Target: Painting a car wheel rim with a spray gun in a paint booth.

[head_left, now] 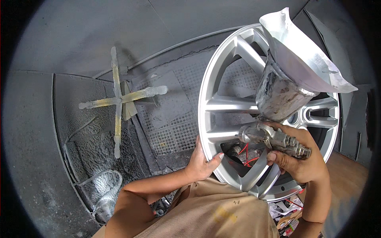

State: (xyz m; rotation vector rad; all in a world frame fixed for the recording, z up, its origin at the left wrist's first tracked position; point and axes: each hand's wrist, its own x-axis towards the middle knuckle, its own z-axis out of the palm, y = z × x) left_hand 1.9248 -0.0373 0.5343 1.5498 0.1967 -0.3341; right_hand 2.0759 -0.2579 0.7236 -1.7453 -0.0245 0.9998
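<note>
Presently, the silver wheel is in the right half of the frame. At its lower left edge, the left hand grips it, thumb in front; the other fingers are mostly hidden. The right hand is curled tightly around a metal spray gun, before the wheel. Its cup carries a white cone, upper right.

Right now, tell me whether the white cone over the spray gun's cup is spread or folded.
Spread: the white cone flares wide above the cup, its uneven edge reaching past the cup's rim.
</note>
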